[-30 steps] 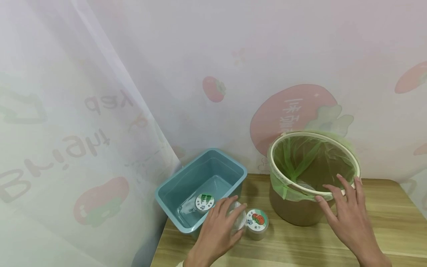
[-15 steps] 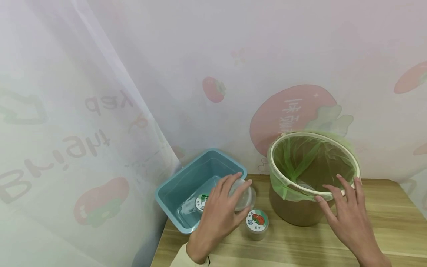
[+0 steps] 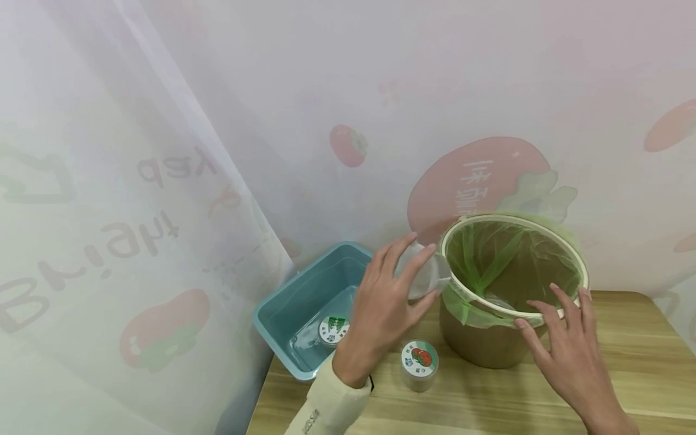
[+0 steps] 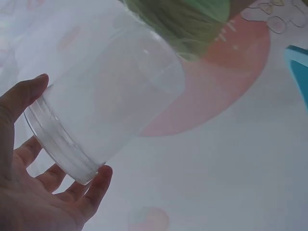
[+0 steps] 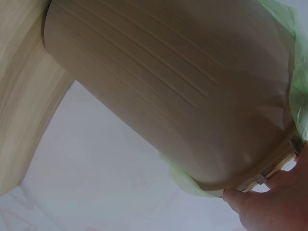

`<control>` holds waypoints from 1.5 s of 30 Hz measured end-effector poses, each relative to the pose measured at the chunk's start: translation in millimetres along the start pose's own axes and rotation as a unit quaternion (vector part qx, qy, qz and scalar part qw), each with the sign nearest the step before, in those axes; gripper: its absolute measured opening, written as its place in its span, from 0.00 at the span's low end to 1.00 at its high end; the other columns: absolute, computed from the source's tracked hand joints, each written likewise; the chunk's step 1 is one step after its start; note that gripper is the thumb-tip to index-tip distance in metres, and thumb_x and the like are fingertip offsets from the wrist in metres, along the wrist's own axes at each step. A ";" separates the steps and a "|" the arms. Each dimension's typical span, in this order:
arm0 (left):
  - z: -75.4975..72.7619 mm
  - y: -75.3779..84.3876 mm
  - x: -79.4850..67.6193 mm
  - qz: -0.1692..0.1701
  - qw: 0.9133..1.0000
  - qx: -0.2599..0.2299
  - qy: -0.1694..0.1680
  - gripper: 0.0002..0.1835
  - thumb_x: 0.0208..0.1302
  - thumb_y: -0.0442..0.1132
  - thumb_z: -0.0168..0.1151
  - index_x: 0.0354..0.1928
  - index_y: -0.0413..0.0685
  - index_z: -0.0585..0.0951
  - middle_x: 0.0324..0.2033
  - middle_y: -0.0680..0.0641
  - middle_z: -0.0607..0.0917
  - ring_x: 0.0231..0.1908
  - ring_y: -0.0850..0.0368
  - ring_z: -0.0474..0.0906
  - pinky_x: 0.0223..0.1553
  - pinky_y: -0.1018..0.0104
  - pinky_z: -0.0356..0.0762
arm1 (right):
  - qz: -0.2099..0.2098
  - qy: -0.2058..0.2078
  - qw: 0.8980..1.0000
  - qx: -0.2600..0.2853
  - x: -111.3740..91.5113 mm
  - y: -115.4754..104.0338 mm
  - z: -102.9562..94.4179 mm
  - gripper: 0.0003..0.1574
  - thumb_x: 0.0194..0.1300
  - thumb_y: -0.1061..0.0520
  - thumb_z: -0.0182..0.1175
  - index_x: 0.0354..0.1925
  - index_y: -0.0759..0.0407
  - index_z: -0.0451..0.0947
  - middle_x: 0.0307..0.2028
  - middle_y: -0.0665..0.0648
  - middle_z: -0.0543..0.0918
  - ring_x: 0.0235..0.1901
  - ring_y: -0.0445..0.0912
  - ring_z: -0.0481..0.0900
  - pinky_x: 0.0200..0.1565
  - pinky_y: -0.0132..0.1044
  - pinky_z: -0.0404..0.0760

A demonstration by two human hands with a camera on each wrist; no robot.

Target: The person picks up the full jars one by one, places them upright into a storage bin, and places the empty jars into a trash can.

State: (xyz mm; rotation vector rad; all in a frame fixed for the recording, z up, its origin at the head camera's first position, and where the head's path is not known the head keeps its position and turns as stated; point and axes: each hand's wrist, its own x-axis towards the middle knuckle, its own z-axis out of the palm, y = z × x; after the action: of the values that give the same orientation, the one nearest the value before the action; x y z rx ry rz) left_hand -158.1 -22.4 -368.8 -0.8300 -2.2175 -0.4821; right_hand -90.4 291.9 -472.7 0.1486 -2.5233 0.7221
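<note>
My left hand [image 3: 380,302] grips a clear, lidless-looking plastic jar [image 4: 115,101] by one end, tilted in the air just left of the trash can's rim. The jar looks empty in the left wrist view. My right hand [image 3: 573,356] holds the near right rim of the brown trash can [image 3: 484,344], fingers over the edge and thumb outside. A green bag [image 3: 459,305] lines the can. On the table stands a clear jar with a tomato-printed lid [image 3: 419,361]. Inside the blue basin [image 3: 290,302] sits another lid-topped jar [image 3: 333,330], printed with green vegetables.
Both containers stand on a wooden table [image 3: 636,338], against a pale printed cloth [image 3: 304,169]. Something clear [image 3: 496,301] lies partly hidden inside the trash can. A cloth fold [image 3: 206,338] hangs close by the basin's left side.
My left hand has lifted the clear jar from beside the basin, up and to the right, toward the trash can's rim. My right hand has stayed on the rim.
</note>
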 end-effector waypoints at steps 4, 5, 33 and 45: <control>9.5 12.0 17.4 0.018 0.999 -0.026 0.022 0.40 0.64 0.54 0.81 0.77 0.60 0.75 0.77 0.46 0.73 0.74 0.47 0.72 0.74 0.56 0.76 | 0.003 -0.001 1.000 -0.003 -1.5 -0.1 -2.0 0.28 0.82 0.46 0.62 0.65 0.65 0.76 0.78 0.79 0.61 0.86 0.69 0.37 0.86 0.65 0.36; 12.4 14.8 20.6 0.022 0.999 -0.030 0.026 0.40 0.65 0.54 0.81 0.77 0.60 0.75 0.78 0.46 0.73 0.74 0.47 0.72 0.74 0.56 0.76 | 0.003 -0.001 1.000 -0.003 -1.8 -0.4 -1.8 0.28 0.82 0.46 0.62 0.65 0.65 0.76 0.78 0.79 0.61 0.87 0.69 0.36 0.86 0.65 0.36; 103.6 40.7 51.2 0.009 0.988 0.009 -0.156 0.38 0.75 0.64 0.66 0.82 0.66 0.71 0.82 0.49 0.67 0.79 0.50 0.68 0.74 0.56 0.77 | -0.019 0.003 1.000 -0.011 3.0 0.3 2.2 0.28 0.82 0.45 0.62 0.64 0.65 0.77 0.77 0.81 0.61 0.85 0.72 0.40 0.84 0.70 0.37; 98.8 38.8 38.5 0.007 0.983 0.010 -0.181 0.29 0.83 0.62 0.56 0.81 0.70 0.72 0.78 0.55 0.73 0.78 0.53 0.68 0.76 0.53 0.73 | -0.015 0.001 1.000 -0.009 3.1 0.7 1.1 0.27 0.82 0.45 0.62 0.64 0.66 0.77 0.77 0.82 0.61 0.85 0.72 0.39 0.85 0.68 0.35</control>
State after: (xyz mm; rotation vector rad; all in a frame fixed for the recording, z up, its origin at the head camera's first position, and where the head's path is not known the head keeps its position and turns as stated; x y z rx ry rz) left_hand -200.7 76.0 -404.2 -0.9866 -2.5393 -0.3197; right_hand -93.8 292.0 -472.2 0.1800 -2.5181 0.6879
